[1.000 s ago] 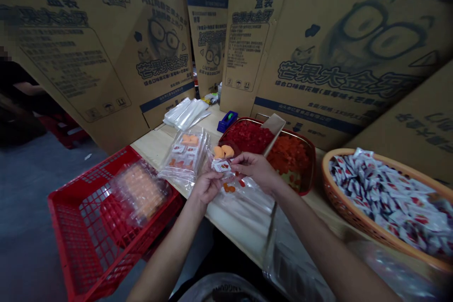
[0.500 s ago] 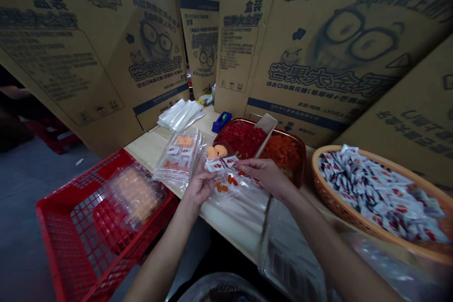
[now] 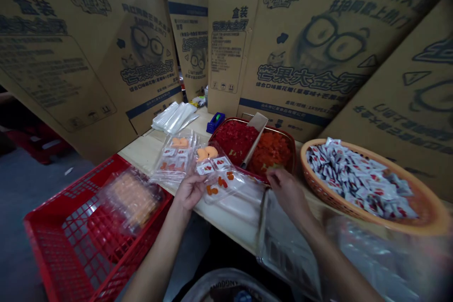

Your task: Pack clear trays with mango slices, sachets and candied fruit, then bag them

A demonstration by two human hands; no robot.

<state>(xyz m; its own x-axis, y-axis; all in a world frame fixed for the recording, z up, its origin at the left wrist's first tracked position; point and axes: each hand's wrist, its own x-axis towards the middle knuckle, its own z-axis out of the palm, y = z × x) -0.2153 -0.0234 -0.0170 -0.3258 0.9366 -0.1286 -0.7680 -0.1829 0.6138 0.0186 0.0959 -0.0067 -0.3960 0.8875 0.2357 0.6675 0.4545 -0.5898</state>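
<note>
My left hand (image 3: 189, 192) grips the near edge of a clear plastic bag (image 3: 226, 188). The bag holds small orange fruit pieces, larger orange pieces and white-and-red sachets. My right hand (image 3: 287, 192) is apart from the bag, just in front of a red-rimmed tray (image 3: 272, 127), its fingers turned down and partly hidden. The tray holds diced red fruit (image 3: 233, 139) and diced orange fruit (image 3: 271, 152), with a tan scoop (image 3: 256, 123) resting across it. Another filled clear bag (image 3: 173, 160) lies left of my left hand.
A woven orange basket (image 3: 316, 186) heaped with sachets stands right of the tray. A red plastic crate (image 3: 53, 231) holding a packed bag sits left of the pale table (image 3: 148, 155). A blue tape dispenser (image 3: 215, 122), stacked plastic bags (image 3: 173, 118) and large cardboard sheets (image 3: 226, 47) stand behind.
My right hand has moved right, away from the bag and the sachets, toward the tray's front edge. My left hand still has the bag. The whole view has shifted as my head turned.
</note>
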